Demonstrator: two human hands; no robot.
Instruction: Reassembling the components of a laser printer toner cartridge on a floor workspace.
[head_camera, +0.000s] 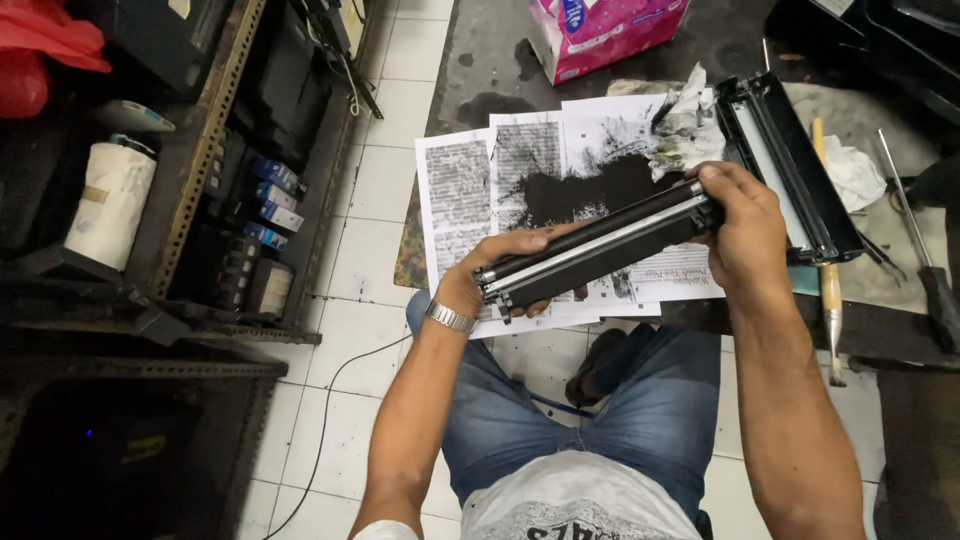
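Beneath held cartridge (598, 245), toner pile (590, 190), printed sheets (460, 190), crumpled tissue (685, 130)

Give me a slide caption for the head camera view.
Both hands, left hand and right hand, hold a black toner cartridge over printed sheets dusted with spilled toner.

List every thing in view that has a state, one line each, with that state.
Toner cartridge: held level, off the floor, one hand at each end.
Left hand: fingers wrapped under the cartridge's left end.
Right hand: gripping the right end.
Printed sheets: spread flat, heaped with spilled black powder.
Second cartridge part: lying open, roller side up.
Crumpled tissue: blackened.
Tissue pack: opened.
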